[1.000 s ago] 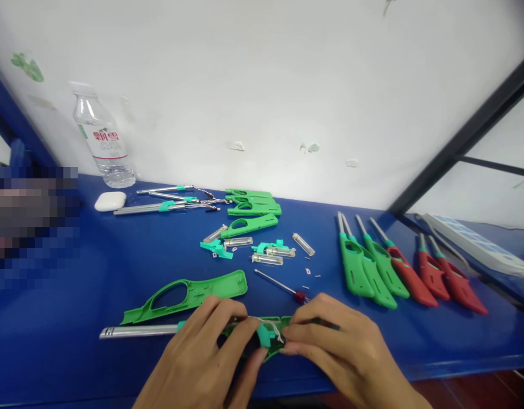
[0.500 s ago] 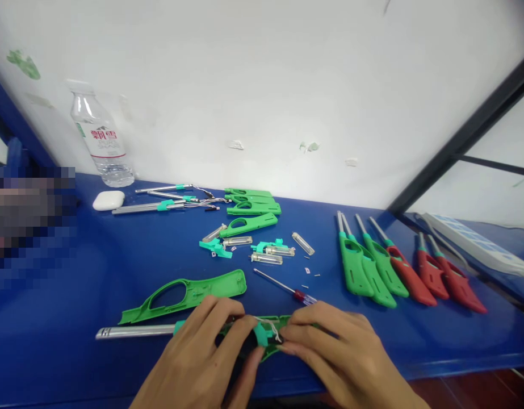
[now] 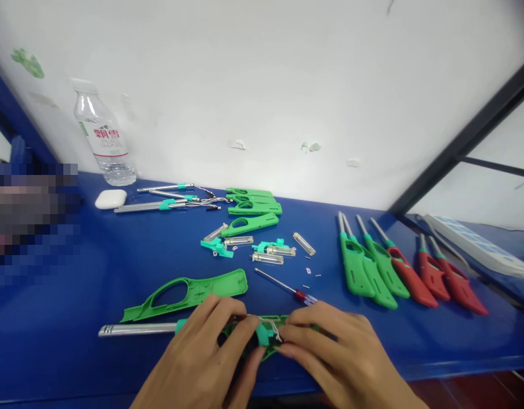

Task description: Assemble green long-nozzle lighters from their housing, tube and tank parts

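Both hands on open lighter half [image 3: 262, 334] at near tabletop [image 3: 95, 272] edge: left hand [image 3: 202, 358] grip pinches its middle, right hand [image 3: 342, 358] grip pinches its teal insert. Loose green shell [image 3: 189, 292] just behind; screwdriver [image 3: 287, 286] behind-right; finished lighters [image 3: 372, 264] well right. White wall behind. Inner parts hidden by fingers.

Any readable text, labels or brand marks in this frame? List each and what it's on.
Water bottle, label: two large red Chinese characters, too blurred to quote with confidence; the small print under them is unreadable.
White earbud case: no marking visible.
Green lighter shell half, finished green and red lighters, screwdriver: no text visible.
Part held by the left hand and right hand: no text visible.
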The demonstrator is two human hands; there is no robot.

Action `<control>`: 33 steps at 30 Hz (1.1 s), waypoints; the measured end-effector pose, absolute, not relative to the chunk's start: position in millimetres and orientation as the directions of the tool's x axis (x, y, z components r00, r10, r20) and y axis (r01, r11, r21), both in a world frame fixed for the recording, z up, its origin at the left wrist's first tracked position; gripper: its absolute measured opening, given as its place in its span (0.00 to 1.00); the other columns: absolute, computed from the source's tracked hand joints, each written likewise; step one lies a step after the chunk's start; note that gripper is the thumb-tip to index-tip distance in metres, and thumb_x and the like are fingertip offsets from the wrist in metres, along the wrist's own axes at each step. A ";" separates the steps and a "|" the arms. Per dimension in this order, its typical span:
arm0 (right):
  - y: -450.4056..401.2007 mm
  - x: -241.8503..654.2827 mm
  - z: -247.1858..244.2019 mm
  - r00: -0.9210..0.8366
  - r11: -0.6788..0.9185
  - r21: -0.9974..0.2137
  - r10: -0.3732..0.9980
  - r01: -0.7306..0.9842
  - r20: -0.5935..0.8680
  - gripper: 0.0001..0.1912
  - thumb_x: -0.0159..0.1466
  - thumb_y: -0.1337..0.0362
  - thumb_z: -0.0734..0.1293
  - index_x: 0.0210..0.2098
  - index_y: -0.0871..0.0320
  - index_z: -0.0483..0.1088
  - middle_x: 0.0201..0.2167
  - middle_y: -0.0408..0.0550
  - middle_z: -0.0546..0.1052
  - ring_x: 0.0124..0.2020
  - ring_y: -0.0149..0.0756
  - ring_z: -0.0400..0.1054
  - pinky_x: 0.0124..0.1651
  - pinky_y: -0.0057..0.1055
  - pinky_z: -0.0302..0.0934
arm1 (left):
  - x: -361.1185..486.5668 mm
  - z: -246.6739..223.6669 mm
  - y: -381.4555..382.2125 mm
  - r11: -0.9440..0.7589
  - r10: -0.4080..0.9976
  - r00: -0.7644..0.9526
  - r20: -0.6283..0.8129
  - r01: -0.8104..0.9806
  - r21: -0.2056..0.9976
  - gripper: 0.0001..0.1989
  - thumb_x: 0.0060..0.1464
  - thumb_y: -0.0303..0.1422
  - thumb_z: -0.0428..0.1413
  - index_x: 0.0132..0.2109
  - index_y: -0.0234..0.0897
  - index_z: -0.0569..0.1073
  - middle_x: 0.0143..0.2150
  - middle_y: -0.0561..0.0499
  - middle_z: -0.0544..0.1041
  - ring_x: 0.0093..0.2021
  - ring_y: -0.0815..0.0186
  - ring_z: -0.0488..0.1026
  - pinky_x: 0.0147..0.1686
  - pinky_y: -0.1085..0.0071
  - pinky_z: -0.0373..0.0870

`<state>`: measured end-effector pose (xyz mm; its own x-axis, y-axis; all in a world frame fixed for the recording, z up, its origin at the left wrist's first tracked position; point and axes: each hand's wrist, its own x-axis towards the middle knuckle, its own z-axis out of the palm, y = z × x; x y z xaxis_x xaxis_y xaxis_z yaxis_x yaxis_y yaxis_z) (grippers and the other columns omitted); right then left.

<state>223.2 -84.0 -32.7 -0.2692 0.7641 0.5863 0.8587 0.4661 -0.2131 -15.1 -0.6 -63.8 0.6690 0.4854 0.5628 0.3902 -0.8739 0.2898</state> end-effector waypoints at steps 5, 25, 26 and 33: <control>-86.2 221.6 -35.1 -0.289 0.475 -0.161 0.734 0.865 0.614 0.17 0.83 0.59 0.61 0.47 0.51 0.81 0.39 0.41 0.86 0.36 0.32 0.83 0.35 0.30 0.70 | -7.9 -56.3 -2.4 -0.877 0.475 0.624 0.621 0.395 0.273 0.11 0.73 0.32 0.53 0.53 0.42 0.80 0.48 0.47 0.80 0.51 0.58 0.80 0.54 0.62 0.83; -81.5 225.1 -25.4 -0.249 0.520 -0.221 0.686 0.825 0.684 0.11 0.79 0.66 0.67 0.43 0.55 0.81 0.36 0.43 0.85 0.33 0.31 0.81 0.37 0.28 0.71 | -7.4 -41.4 0.7 -0.887 0.447 0.722 0.527 0.433 0.159 0.09 0.72 0.30 0.52 0.47 0.42 0.77 0.47 0.48 0.80 0.49 0.53 0.80 0.50 0.54 0.84; -78.1 227.2 -20.2 -0.231 0.512 -0.225 0.680 0.829 0.696 0.09 0.78 0.67 0.67 0.43 0.55 0.81 0.36 0.43 0.85 0.34 0.31 0.81 0.38 0.27 0.71 | -5.8 -34.8 1.9 -0.887 0.439 0.723 0.534 0.442 0.130 0.10 0.72 0.30 0.51 0.47 0.42 0.77 0.47 0.47 0.81 0.48 0.52 0.80 0.48 0.53 0.84; -38.5 253.9 9.5 -0.151 0.241 -0.105 0.836 0.965 0.528 0.09 0.79 0.62 0.66 0.52 0.53 0.79 0.48 0.51 0.85 0.49 0.47 0.80 0.51 0.43 0.74 | -12.1 5.1 31.5 -0.870 0.429 0.664 0.613 0.486 0.083 0.18 0.74 0.31 0.45 0.41 0.44 0.79 0.40 0.48 0.83 0.38 0.54 0.83 0.33 0.59 0.83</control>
